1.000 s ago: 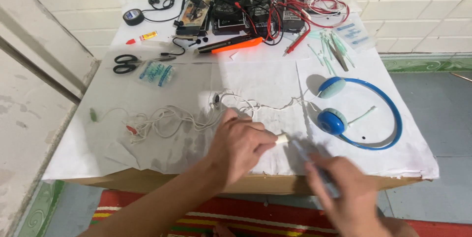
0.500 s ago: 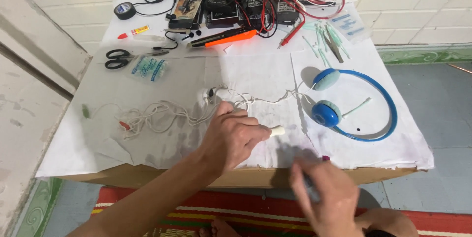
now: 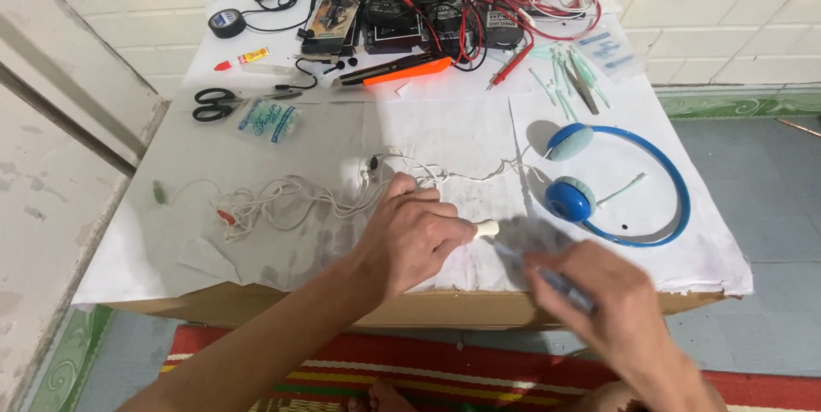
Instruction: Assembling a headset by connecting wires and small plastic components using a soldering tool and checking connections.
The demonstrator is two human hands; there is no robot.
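the left hand pinches a small white earpiece between its fingertips, just above the white sheet near the table's front edge. the right hand, blurred, is closed around a thin pen-like tool whose tip points toward the earpiece. the white earphone cable trails left of the left hand; blue headphones lie to the right, scissors at far left.
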